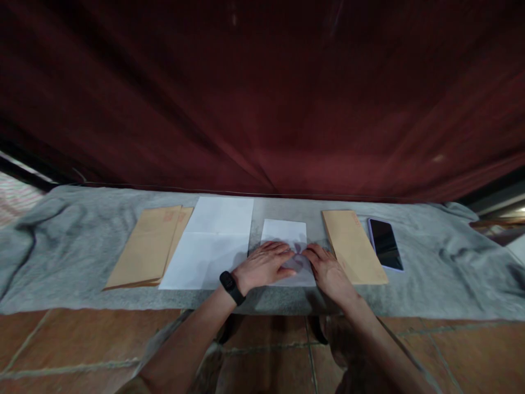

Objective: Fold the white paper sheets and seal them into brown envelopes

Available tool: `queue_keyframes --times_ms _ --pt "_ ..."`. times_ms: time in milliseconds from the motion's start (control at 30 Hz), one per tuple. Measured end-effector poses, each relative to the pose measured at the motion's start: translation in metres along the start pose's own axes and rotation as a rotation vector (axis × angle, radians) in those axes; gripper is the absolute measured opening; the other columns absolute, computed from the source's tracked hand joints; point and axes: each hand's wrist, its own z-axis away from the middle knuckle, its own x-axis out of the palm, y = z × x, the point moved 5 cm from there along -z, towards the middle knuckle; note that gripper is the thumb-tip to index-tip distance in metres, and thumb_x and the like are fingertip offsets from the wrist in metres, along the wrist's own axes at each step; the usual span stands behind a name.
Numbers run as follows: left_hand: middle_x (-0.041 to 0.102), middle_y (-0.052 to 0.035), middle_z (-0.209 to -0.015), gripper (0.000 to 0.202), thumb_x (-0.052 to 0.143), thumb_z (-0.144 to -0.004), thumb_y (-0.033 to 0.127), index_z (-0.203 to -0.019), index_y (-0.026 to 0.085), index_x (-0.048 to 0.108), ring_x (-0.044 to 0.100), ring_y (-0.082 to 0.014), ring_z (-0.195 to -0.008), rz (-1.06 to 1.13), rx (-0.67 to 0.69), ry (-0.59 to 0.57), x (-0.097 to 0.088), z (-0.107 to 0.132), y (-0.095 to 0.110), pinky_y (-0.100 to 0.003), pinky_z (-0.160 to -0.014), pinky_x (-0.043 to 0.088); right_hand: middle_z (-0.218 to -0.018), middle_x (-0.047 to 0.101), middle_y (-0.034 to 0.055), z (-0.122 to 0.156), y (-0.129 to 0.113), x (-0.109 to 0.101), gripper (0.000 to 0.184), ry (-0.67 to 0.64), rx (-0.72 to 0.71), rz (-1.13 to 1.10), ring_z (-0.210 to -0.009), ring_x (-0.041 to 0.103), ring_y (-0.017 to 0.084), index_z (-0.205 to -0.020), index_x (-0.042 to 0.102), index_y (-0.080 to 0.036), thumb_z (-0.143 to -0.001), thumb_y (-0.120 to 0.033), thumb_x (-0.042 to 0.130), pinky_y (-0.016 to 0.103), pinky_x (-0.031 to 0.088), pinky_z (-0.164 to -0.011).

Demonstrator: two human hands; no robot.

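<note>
A folded white sheet of paper [285, 232] lies on the grey cloth-covered table [61, 257]. My left hand [264, 266], with a black band on the wrist, lies flat on the near part of the sheet, fingers stretched out. Beside it, my right hand [328, 271] also presses flat on the sheet's near right part, fingers pointing toward the left hand. Neither hand holds anything.
A stack of larger white sheets [213, 241] lies left of the folded one, with brown envelopes [147, 246] further left. One brown envelope [353, 246] and a dark phone [385, 244] lie to the right. A dark red curtain [262, 98] hangs behind; tiled floor [74, 350] below.
</note>
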Motion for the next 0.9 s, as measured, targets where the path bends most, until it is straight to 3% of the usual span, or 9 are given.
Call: queue_keyframes --times_ms 267,333,433,533,633,767,900 --pt "0.057 -0.0126 -0.147 0.077 0.071 -0.078 0.067 -0.141 0.025 0.056 0.049 -0.0332 -0.138 -0.080 0.046 -0.150 -0.001 0.003 0.019 -0.049 -0.120 0.029 -0.134 0.058 0.0121 -0.002 -0.003 -0.005 0.046 -0.037 0.003 0.016 -0.115 0.059 0.024 -0.131 0.060 -0.020 -0.092 -0.004 0.043 0.039 0.047 -0.102" --pt "0.054 -0.0124 -0.149 0.079 0.072 -0.078 0.064 -0.144 0.023 0.053 0.047 -0.0327 -0.140 -0.103 0.044 -0.203 -0.002 0.005 0.020 -0.049 -0.121 0.029 -0.135 0.058 0.0117 -0.003 -0.003 -0.006 0.048 -0.053 0.013 0.016 -0.117 0.058 0.024 -0.132 0.060 -0.019 -0.090 -0.003 0.044 0.037 0.046 -0.103" --pt "0.054 -0.0096 -0.150 0.071 0.074 -0.080 0.043 -0.145 0.023 0.053 0.047 -0.0304 -0.140 -0.116 0.009 -0.245 -0.008 0.010 0.016 -0.046 -0.121 0.031 -0.136 0.057 0.0108 -0.004 -0.004 -0.009 0.047 -0.067 0.030 0.017 -0.121 0.056 0.023 -0.131 0.061 -0.020 -0.089 -0.003 0.046 0.035 0.045 -0.105" --pt "0.055 -0.0087 -0.149 0.072 0.071 -0.076 0.024 -0.146 0.021 0.052 0.051 -0.0275 -0.138 -0.094 -0.044 -0.241 -0.019 0.016 0.008 -0.041 -0.118 0.036 -0.135 0.058 0.0098 -0.005 -0.004 -0.009 0.043 -0.077 0.043 0.012 -0.120 0.057 0.022 -0.128 0.062 -0.020 -0.090 -0.005 0.048 0.033 0.044 -0.104" --pt "0.058 -0.0052 -0.147 0.072 0.067 -0.074 0.017 -0.144 0.023 0.054 0.054 -0.0257 -0.134 -0.005 -0.099 -0.215 -0.032 0.023 -0.003 -0.040 -0.116 0.039 -0.132 0.061 0.0086 -0.007 -0.001 -0.009 0.039 -0.070 0.067 -0.008 -0.116 0.059 0.021 -0.123 0.064 -0.020 -0.090 -0.005 0.049 0.032 0.045 -0.103" --pt "0.059 -0.0052 -0.146 0.069 0.066 -0.078 0.025 -0.145 0.021 0.054 0.058 -0.0254 -0.130 0.243 -0.259 -0.170 -0.041 0.031 -0.025 -0.040 -0.112 0.044 -0.129 0.063 0.0074 -0.010 0.002 -0.010 0.037 -0.052 0.117 -0.060 -0.113 0.062 0.020 -0.119 0.067 -0.020 -0.090 -0.005 0.049 0.031 0.047 -0.100" --pt "0.065 -0.0078 -0.139 0.064 0.074 -0.073 0.038 -0.134 0.021 0.065 0.060 -0.0294 -0.127 0.429 -0.393 -0.024 -0.042 0.035 -0.055 -0.042 -0.109 0.047 -0.128 0.065 0.0067 -0.013 0.002 -0.011 0.034 -0.045 0.157 -0.117 -0.112 0.064 0.019 -0.119 0.068 -0.020 -0.092 -0.008 0.052 0.029 0.048 -0.100"
